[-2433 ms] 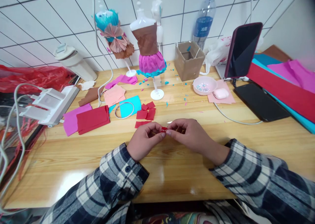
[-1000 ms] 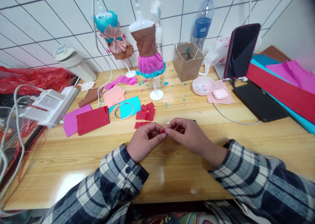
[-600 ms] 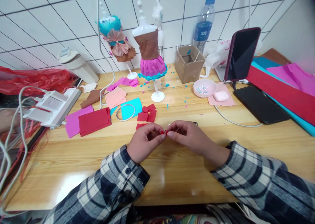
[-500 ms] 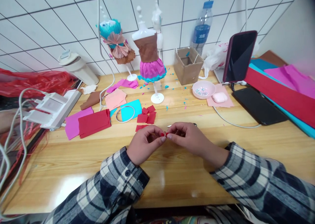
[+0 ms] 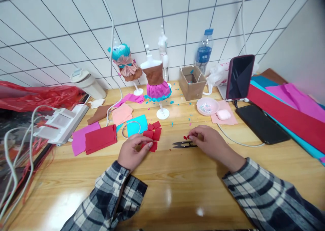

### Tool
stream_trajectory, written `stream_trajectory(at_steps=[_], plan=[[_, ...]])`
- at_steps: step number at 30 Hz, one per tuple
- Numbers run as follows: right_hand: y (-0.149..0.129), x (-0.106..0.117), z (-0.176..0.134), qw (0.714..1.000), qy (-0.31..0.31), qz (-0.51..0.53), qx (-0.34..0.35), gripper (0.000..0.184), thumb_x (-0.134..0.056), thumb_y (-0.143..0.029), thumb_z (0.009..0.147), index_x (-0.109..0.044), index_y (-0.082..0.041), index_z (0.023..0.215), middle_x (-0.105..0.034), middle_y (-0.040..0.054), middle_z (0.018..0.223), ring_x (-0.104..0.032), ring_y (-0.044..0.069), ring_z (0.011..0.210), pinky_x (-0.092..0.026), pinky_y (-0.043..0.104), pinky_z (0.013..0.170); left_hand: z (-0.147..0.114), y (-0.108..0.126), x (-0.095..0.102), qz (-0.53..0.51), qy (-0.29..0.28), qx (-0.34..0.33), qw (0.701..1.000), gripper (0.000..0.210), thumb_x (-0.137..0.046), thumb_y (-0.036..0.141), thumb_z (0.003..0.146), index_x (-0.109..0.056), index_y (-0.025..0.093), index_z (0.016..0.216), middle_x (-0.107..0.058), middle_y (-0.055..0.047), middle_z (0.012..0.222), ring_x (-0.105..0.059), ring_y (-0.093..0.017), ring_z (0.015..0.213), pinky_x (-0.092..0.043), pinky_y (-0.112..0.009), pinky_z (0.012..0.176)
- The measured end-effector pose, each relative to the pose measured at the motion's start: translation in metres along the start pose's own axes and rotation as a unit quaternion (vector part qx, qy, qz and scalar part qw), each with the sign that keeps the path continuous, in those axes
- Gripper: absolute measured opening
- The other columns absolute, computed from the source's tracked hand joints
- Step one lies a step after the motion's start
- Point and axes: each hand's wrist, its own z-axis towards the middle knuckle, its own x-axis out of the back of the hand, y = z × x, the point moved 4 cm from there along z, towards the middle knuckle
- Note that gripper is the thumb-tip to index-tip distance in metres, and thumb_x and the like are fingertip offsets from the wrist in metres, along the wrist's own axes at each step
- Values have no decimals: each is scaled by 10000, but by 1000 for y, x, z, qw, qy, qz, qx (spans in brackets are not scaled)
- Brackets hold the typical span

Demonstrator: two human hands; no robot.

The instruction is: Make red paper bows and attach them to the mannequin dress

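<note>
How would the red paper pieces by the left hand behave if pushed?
The red pieces look thin, so probably light. Lying loose, they may slide apart. The red scrap in the right hand seems creased, suggesting they bend easily.

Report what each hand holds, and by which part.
Right hand: small red paper scrap, pinched by its right end between thumb and finger. Left hand: at the cut red paper pieces; whether it grips one cannot be told.

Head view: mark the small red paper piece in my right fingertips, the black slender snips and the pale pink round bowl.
Small red paper piece (image 5: 185, 137): head view, free end.
Black slender snips (image 5: 181, 145): head view, base of the blades.
Pale pink round bowl (image 5: 208, 100): head view, rear inner wall.
</note>
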Motion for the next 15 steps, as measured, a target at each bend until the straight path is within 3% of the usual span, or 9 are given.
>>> stream_trajectory(at_steps=[7, 11, 15], plan=[[0, -11, 1, 999, -25, -21, 4, 236, -506, -250, 888, -741, -231, 899, -698, 44, 899, -583, 203, 891, -414, 312, 793, 20, -1, 6, 45, 26, -21, 998, 216, -573, 362, 861, -729, 217, 895, -733, -65, 904, -640, -220, 897, -484, -355, 843], [1, -10, 2, 999, -22, -43, -2, 265, -485, -276, 905, -747, -246, 929, -704, 42, 890, -594, 209, 886, -415, 312, 784, 66, -5, 3, 76, 0, 34, 997, 357, -612, 404, 815, -687, 191, 1092, -704, -91, 1101, -620, -259, 1054, -458, -396, 962], [2, -7, 1, 998, -5, -55, -23, 212, -527, -279, 866, -730, -241, 816, -696, 26, 823, -597, 196, 823, -405, 296, 716, 119, -12, -17, 69, 0, 69, 995, 466, -679, 402, 752, -651, 145, 1141, -703, -110, 1103, -664, -246, 981, -523, -329, 848]])
